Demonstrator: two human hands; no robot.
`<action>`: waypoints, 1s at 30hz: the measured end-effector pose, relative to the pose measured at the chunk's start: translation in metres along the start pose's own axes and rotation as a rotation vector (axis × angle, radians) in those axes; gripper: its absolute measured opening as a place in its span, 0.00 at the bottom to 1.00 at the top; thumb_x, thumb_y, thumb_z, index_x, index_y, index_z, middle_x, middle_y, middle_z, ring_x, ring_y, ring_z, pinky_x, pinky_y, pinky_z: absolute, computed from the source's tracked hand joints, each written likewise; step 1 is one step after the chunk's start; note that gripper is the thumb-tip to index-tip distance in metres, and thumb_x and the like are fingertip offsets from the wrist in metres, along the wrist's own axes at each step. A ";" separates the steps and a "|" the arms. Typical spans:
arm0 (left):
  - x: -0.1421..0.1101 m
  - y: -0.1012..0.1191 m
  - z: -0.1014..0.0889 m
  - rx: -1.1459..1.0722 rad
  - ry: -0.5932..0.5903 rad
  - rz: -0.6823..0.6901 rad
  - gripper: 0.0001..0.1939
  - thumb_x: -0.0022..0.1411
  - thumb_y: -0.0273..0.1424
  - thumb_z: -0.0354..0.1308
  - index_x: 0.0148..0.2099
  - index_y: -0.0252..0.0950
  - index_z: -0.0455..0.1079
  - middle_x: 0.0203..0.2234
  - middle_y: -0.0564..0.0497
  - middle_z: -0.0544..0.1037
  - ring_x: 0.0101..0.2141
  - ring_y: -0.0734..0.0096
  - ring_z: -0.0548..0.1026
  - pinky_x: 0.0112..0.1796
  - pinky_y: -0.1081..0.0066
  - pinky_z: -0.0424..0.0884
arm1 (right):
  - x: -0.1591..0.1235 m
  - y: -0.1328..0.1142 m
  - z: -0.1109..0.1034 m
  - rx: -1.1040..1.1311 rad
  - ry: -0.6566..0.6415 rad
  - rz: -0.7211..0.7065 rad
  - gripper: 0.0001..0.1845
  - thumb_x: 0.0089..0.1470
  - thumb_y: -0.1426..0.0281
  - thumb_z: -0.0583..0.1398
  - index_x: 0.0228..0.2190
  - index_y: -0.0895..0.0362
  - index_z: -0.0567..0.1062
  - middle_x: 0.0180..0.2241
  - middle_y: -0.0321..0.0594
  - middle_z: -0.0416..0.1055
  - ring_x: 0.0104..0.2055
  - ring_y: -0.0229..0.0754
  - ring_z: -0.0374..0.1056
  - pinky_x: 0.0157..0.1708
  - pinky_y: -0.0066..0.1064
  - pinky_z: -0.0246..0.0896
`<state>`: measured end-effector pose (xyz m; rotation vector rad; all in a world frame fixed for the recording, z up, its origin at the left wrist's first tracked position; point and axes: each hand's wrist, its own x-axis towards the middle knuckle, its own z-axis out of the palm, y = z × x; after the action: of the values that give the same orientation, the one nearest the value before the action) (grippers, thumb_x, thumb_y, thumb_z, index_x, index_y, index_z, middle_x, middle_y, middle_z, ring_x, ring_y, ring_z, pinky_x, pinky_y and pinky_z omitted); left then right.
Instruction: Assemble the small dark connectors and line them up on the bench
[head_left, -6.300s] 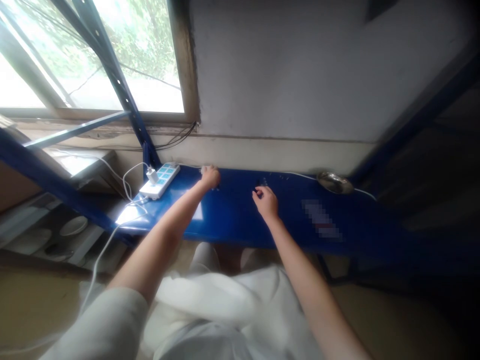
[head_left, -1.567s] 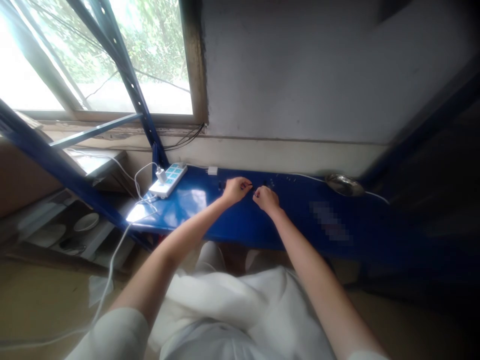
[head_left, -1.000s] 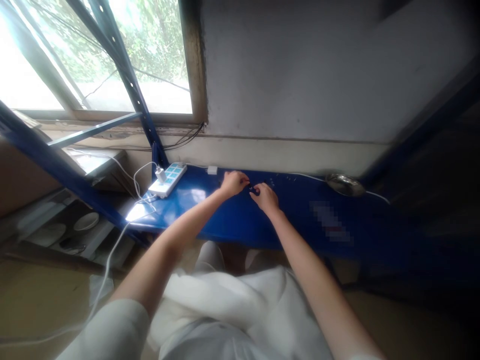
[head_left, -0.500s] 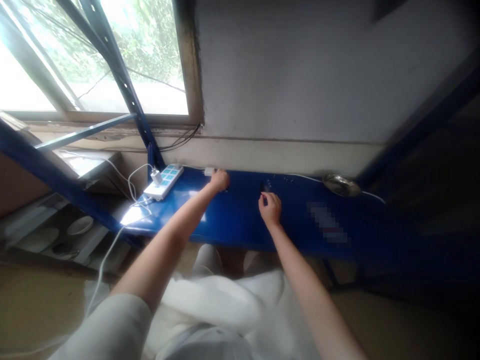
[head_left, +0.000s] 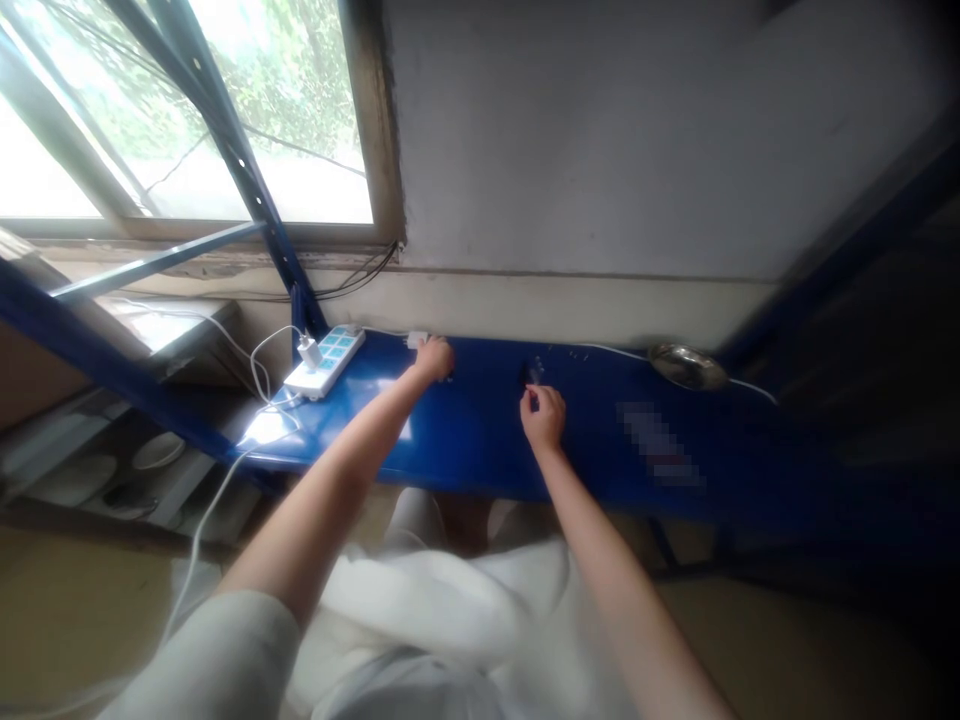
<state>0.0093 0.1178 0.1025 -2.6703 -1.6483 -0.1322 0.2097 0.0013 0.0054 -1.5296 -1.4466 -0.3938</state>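
Observation:
My left hand is low over the far part of the blue tabletop, just right of a white charger block. Its fingers curl downward, and small dark bits show at their edge; what they hold is hidden. To the right, my right hand has thumb and forefinger pinched together, with something too small to name between them. Just beyond its fingertips lie small clear pieces and a dark item beside them.
A white power strip with a plugged-in adapter lies at the left end. A shiny metal bowl stands at the back right, by a white cable. Several tiny bits lie near the wall. A blue upright rises at left.
About a second ago both hands were close together mid-table. Since then my left hand has moved left toward the charger block, and my right hand has drawn slightly right and nearer to me.

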 end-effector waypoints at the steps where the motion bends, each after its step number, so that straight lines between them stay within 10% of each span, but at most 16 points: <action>1: 0.000 -0.001 0.000 -0.001 -0.004 -0.001 0.09 0.54 0.29 0.54 0.35 0.37 0.74 0.40 0.45 0.71 0.47 0.56 0.62 0.48 0.55 0.54 | 0.000 0.000 0.000 0.001 0.003 0.009 0.12 0.54 0.70 0.50 0.31 0.59 0.72 0.29 0.44 0.71 0.33 0.41 0.64 0.37 0.32 0.56; 18: -0.001 0.002 -0.007 -0.082 0.100 0.039 0.12 0.56 0.34 0.54 0.40 0.36 0.73 0.42 0.43 0.73 0.47 0.54 0.64 0.48 0.53 0.53 | -0.001 0.004 0.001 -0.009 0.025 0.107 0.11 0.52 0.71 0.50 0.31 0.59 0.72 0.28 0.43 0.69 0.33 0.41 0.63 0.37 0.33 0.56; 23: -0.011 0.034 -0.006 -0.159 0.245 0.327 0.18 0.63 0.37 0.41 0.43 0.36 0.71 0.39 0.45 0.74 0.42 0.61 0.67 0.46 0.58 0.53 | -0.002 0.005 0.002 -0.002 0.022 0.124 0.11 0.52 0.71 0.50 0.32 0.60 0.72 0.28 0.44 0.69 0.33 0.42 0.63 0.37 0.33 0.56; 30: -0.024 0.098 0.026 -0.098 0.082 0.420 0.23 0.63 0.32 0.40 0.61 0.40 0.52 0.51 0.43 0.65 0.47 0.59 0.64 0.45 0.57 0.56 | -0.002 0.005 0.002 -0.042 -0.028 0.187 0.12 0.51 0.71 0.51 0.33 0.60 0.72 0.30 0.45 0.70 0.35 0.44 0.63 0.37 0.34 0.54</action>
<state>0.0878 0.0535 0.0791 -2.9656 -1.0539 -0.3198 0.2131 0.0021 0.0005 -1.6937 -1.3097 -0.2928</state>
